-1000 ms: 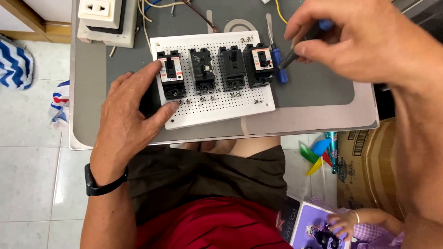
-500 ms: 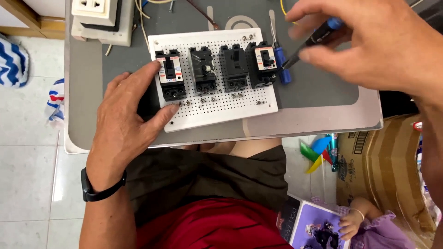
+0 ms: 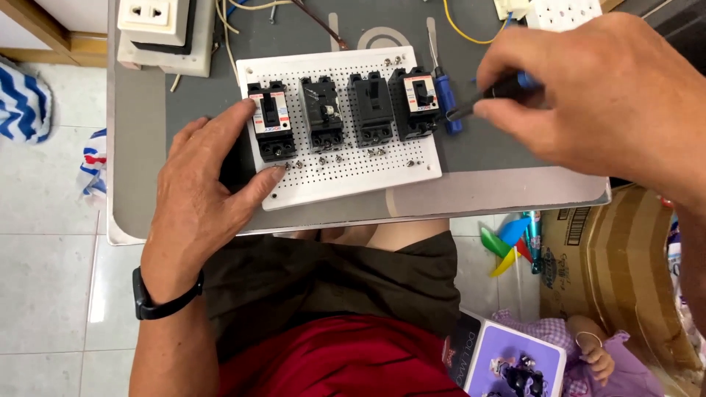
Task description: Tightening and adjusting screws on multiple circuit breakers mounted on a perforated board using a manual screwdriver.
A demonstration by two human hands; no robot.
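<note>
A white perforated board [image 3: 353, 180] lies on the grey table and carries several black circuit breakers [image 3: 371, 109] in a row. My left hand [image 3: 202, 187] lies flat on the board's left edge, thumb beside the leftmost breaker [image 3: 271, 121]. My right hand [image 3: 599, 95] grips a black-and-blue screwdriver [image 3: 489, 92], whose tip is at the right side of the rightmost breaker [image 3: 417, 103]. A second, blue-handled screwdriver [image 3: 443, 95] lies on the table just right of the board.
A white wall socket [image 3: 154, 20] and loose wires [image 3: 456, 22] lie at the back of the table [image 3: 500, 195]. A cardboard box [image 3: 618, 272], a doll and colourful toys sit on the floor at the right. A striped bag [image 3: 22, 99] is at the left.
My right hand with the screwdriver has shifted slightly right and down. The left hand stays pressed on the board.
</note>
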